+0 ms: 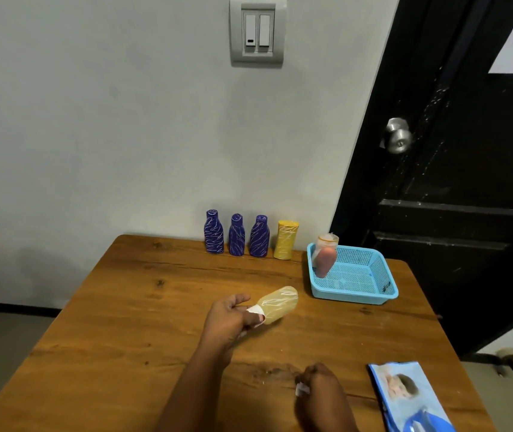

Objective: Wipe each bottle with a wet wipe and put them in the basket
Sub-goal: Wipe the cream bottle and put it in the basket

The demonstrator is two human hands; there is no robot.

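While the right hand (320, 391) sits low over the wooden table (124, 322), its curled fingers pinch a small white scrap that is probably the wet wipe (301, 389), though too little of it shows to be sure. Just to its right the blue wipe pack (404, 397) lies flat near the table's edge. Farther out, the left hand (228, 316) grips a pale yellow bottle (280, 304) by its neck end, fingers wrapped round it. The bottle's body is tilted and points toward the blue basket (354, 296), near it but not yet over it. Inside the basket one pinkish bottle (325, 258) is already in place, propped at the back left corner. Beyond, against the wall, four more stand upright in a row: three blue bottles (236, 235) and a yellow bottle (287, 240). By my reading, one bottle is finished and the one in hand is being wiped or has just been wiped and is due for the basket. The four at the wall are yet to be done, so most of the task lies ahead.
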